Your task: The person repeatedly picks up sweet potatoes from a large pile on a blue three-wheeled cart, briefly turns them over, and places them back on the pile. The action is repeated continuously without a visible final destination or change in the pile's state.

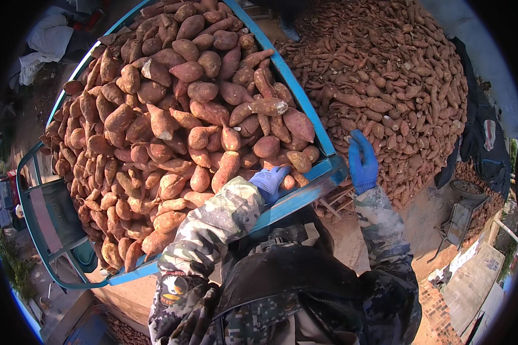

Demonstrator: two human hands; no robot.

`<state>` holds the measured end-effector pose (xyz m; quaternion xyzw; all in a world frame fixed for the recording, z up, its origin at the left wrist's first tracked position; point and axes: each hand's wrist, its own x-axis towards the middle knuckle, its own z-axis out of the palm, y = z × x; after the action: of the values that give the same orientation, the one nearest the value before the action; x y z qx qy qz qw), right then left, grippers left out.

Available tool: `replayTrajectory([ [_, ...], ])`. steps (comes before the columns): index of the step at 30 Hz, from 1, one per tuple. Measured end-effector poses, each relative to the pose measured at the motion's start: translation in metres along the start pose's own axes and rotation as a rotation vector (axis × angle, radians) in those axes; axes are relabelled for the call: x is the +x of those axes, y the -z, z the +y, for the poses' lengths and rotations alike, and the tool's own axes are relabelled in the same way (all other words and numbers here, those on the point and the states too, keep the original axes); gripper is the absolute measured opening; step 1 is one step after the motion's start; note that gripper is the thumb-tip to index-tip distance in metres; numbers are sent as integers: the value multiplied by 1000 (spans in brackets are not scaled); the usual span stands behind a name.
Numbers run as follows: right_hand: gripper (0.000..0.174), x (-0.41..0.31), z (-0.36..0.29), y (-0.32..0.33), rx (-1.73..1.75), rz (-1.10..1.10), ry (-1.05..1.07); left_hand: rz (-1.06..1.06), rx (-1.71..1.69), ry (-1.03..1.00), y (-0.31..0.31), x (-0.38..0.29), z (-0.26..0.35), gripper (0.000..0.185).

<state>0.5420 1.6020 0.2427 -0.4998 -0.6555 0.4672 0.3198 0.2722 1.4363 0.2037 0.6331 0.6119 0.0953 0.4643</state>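
My left hand (271, 183), in a blue glove, reaches over the cart's rim onto the heaped sweet potatoes (203, 112). Its curled fingers touch a sweet potato (288, 182) near the corner; whether they grip it I cannot tell. Just outside that corner, my right hand (363, 163), gloved in blue too, is raised with fingers apart and nothing in it. Behind it spreads a large pile of sweet potatoes (393, 90) on the ground. The blue metal cart body (285, 79) is filled above its sides with reddish-brown, soil-dusted roots, some with broken pale ends.
The cart's blue front frame (32, 181) stands at the left. A wheelbarrow (455, 222) stands on the ground to the right. Dark sheeting (483, 138) edges the ground pile. White sacks (47, 41) lie at upper left. A person's foot (288, 31) shows beyond the cart.
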Motion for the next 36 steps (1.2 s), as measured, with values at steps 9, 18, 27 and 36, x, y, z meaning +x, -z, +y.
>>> replayTrajectory([
  [9, 64, 119, -37, -138, -514, -479, 454, -88, -487, 141, 16, -35, 11, 95],
  [18, 67, 145, -39, -160, -767, -704, 290, 153, -199, 36, -3, -49, 42, 112],
  [27, 42, 60, -44, -127, -797, -1235, 435, 141, -256, 2, 8, -50, 44, 109],
  [36, 60, 59, -78, -202, -457, -983, 849, 154, -244, 80, 8, -57, 52, 82],
])
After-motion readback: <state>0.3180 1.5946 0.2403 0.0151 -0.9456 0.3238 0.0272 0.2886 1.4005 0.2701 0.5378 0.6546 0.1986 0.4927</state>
